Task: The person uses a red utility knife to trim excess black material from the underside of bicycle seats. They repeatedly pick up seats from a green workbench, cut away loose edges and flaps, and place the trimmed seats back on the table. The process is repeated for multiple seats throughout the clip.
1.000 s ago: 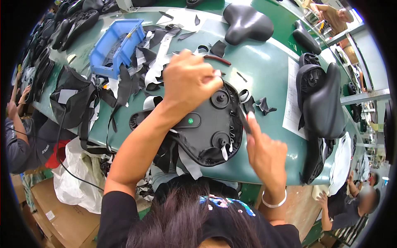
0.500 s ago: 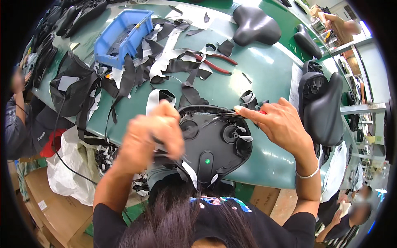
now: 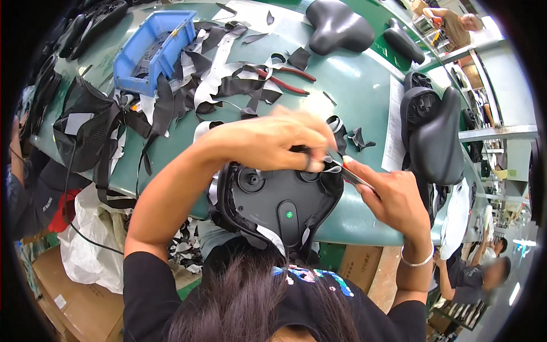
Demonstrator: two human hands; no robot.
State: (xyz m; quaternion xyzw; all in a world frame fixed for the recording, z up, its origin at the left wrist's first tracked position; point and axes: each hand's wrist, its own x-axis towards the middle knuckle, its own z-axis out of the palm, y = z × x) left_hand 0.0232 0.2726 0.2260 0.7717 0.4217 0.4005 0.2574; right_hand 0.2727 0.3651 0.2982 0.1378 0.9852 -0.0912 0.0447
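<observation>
A black bicycle saddle (image 3: 262,200) lies upside down in front of me at the near table edge, its narrow end toward me. Dark and pale cover material folds over its rim. My left hand (image 3: 273,141), partly blurred, reaches across the saddle's far part, fingers curled and pinching a bit of black cover material near the far right rim. In my right hand (image 3: 396,196) is a thin metal-bladed tool (image 3: 358,178) with some red on it; its exact kind is unclear. The tool's tip lies close to the left fingers, beside a loose grey-and-black flap (image 3: 332,167).
Black and white scraps (image 3: 213,74) litter the green table, beside a blue bin (image 3: 134,80) and red-handled pliers (image 3: 290,88). Finished-looking saddles (image 3: 341,28) lie far back, others (image 3: 436,148) at right. A black bag (image 3: 85,117) sits left. Other people work at both sides.
My left hand has swung from the saddle's left side to its far right rim. My right hand has moved slightly down with the tool, now angled. The view has shifted a little.
</observation>
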